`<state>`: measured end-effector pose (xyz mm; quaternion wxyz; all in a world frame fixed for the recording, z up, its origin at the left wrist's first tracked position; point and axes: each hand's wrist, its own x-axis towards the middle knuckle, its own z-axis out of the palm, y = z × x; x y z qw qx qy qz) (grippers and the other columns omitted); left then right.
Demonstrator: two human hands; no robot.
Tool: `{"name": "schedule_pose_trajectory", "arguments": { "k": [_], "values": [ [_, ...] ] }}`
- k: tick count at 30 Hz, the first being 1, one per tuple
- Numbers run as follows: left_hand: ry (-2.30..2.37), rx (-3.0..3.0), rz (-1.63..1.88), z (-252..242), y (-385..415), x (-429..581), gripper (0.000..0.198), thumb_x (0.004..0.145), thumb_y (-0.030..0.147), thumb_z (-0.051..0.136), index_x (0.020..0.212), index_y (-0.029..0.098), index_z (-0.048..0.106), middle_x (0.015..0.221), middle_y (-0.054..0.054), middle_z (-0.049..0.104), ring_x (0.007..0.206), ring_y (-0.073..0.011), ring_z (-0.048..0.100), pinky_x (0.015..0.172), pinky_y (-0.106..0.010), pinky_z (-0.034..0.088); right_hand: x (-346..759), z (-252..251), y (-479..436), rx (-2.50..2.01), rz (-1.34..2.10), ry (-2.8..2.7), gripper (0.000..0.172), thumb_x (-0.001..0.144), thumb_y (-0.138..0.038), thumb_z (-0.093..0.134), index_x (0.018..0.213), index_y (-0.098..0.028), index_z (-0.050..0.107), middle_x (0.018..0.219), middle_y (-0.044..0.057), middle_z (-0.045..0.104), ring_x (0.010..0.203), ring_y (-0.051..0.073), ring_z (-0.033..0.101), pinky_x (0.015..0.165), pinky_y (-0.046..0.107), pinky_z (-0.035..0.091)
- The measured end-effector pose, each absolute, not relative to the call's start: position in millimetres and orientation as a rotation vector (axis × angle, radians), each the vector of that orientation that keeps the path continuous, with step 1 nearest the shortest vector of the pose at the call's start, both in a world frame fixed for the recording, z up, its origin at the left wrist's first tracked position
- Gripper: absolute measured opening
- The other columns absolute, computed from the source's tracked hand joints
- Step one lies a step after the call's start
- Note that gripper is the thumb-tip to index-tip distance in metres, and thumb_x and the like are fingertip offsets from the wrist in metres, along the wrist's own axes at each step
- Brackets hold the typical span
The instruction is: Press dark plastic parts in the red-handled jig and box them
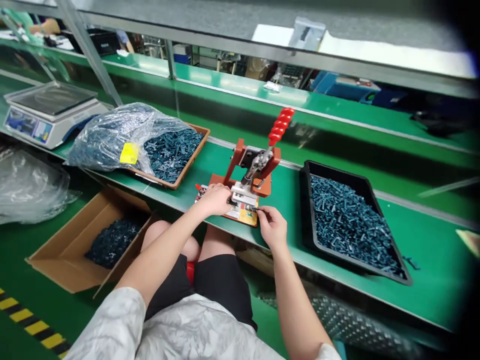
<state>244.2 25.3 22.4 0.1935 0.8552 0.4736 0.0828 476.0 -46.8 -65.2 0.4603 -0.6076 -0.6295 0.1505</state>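
A hand-lever toggle press [249, 170] with a red grip [281, 126], its lever raised, stands at the bench's front edge. My left hand [216, 199] lies at the left of its base, fingers closed together by the clamp head; what they hold is hidden. On the right side, my right hand [273, 226] pinches a small dark plastic piece [255, 208] at the edge of the fixture plate [245, 216]. To the right, a black tray [307, 215] holds a heap of small dark blue-green plastic pieces [345, 220].
Left of the press, a brown tray [204, 137] bears similar pieces and a plastic bag [108, 135]. A scale [52, 110] stands farther left. An open cardboard box [67, 240] with dark pieces sits below the bench. A metal shelf edge [225, 42] spans overhead.
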Motion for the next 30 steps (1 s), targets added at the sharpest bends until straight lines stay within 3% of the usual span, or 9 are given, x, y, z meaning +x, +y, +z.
{"name": "schedule_pose_trajectory", "arguments": {
  "k": [5, 12, 25, 30],
  "values": [
    [1.211, 2.426, 0.272, 20, 28, 234, 0.021, 0.077, 0.024, 0.073, 0.097, 0.021, 0.078, 0.111, -0.012, 0.075, 0.117, -0.034, 0.063, 0.105, -0.043, 0.045, 466, -62, -42, -1.469, 0.568, -1.487, 0.028, 0.091, -0.047, 0.061, 0.098, -0.021, 0.069, 0.085, 0.008, 0.076, 0.073, 0.024, 0.071, 0.065, 0.036, 0.061],
    [1.187, 2.403, 0.41, 9, 27, 231, 0.022, 0.077, 0.027, 0.073, 0.098, 0.023, 0.079, 0.108, -0.012, 0.075, 0.114, -0.0342, 0.066, 0.101, -0.044, 0.047, 434, -46, -13, -1.437, 0.554, -1.702, 0.032, 0.086, -0.044, 0.061, 0.104, -0.021, 0.075, 0.111, 0.011, 0.077, 0.102, 0.031, 0.072, 0.093, 0.048, 0.059],
    [1.13, 2.363, 0.506, 10, 23, 229, 0.014, 0.078, 0.022, 0.073, 0.09, 0.022, 0.08, 0.099, -0.012, 0.076, 0.112, -0.032, 0.065, 0.101, -0.042, 0.044, 424, -58, -19, -1.491, 0.7, -1.521, 0.033, 0.077, -0.048, 0.072, 0.093, -0.02, 0.077, 0.099, 0.009, 0.08, 0.093, 0.032, 0.075, 0.092, 0.05, 0.06],
    [1.035, 2.446, 0.533, 6, 19, 226, 0.015, 0.085, 0.02, 0.067, 0.093, 0.022, 0.079, 0.114, -0.009, 0.077, 0.116, -0.029, 0.061, 0.105, -0.042, 0.037, 423, -56, -20, -1.481, 0.691, -1.54, 0.03, 0.078, -0.049, 0.073, 0.088, -0.021, 0.077, 0.095, 0.009, 0.08, 0.09, 0.03, 0.075, 0.092, 0.049, 0.06]
  ]
}}
